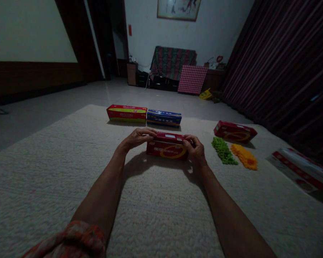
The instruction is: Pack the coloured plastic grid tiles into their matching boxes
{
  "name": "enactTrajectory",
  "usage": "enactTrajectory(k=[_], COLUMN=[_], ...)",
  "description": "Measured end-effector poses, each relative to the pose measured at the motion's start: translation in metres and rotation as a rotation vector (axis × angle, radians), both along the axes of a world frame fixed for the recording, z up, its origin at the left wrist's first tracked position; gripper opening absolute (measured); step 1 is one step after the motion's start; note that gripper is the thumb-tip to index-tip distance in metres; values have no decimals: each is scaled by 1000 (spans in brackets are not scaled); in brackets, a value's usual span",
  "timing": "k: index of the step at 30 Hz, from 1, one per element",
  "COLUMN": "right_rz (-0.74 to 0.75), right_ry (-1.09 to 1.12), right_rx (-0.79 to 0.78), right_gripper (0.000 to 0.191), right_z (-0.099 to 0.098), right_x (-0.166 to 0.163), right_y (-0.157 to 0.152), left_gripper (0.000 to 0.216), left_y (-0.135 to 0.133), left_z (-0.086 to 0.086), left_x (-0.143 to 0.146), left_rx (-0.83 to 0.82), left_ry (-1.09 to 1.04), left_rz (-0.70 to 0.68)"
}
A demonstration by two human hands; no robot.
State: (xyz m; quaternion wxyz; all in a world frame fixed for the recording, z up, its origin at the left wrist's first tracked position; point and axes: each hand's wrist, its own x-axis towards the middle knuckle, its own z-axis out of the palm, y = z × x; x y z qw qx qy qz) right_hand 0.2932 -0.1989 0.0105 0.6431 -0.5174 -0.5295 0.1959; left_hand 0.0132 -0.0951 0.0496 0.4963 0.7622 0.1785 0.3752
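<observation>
Grip: the long red cardboard box [167, 148] was clasped at both ends, with the left hand [136, 139] curled over its top edge and the right hand [195, 148] closed round its right end.
Place: it appeared to be rested on the cream looped rug [70, 161], directly ahead.
Slip: only the ends were held, so the box could be tipped if one hand were loosened.
Neighbours: the heap of small green pieces [223, 151] and the orange heap [244, 157], set near the right hand, could be scattered by a swung box.
Light: in such dimness, edges could be misjudged.

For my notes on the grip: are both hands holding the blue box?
No, left hand and right hand hold the red box; the blue box lies untouched behind it.
</observation>
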Motion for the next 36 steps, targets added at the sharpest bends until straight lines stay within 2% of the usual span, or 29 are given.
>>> enactTrajectory(k=[5,9,14,17,19,25,36], right_rz=[-22,-67,-32,17,39,140,235], right_ry=[-75,-204,-552,-779,-853,-844,-904], right_rx=[28,118,220,195,166,172,126], right_gripper=[27,17,12,14,12,13,28], right_z=[-2,-1,20,35,39,39,41], right_x=[3,2,0,-5,-10,-16,-24], right_y=[0,-1,-5,-8,-9,-9,-10], left_gripper=[20,19,17,15,14,16,19], left_y=[-4,-7,-6,-4,-4,-7,-12], left_z=[3,5,8,12,15,19,25], left_x=[-1,1,4,5,6,13,15], left_rx=[-45,-19,91,201,280,411,434], left_ry=[29,87,141,170,203,273,364], left_rz=[-29,1,0,-11,-18,-46,-51])
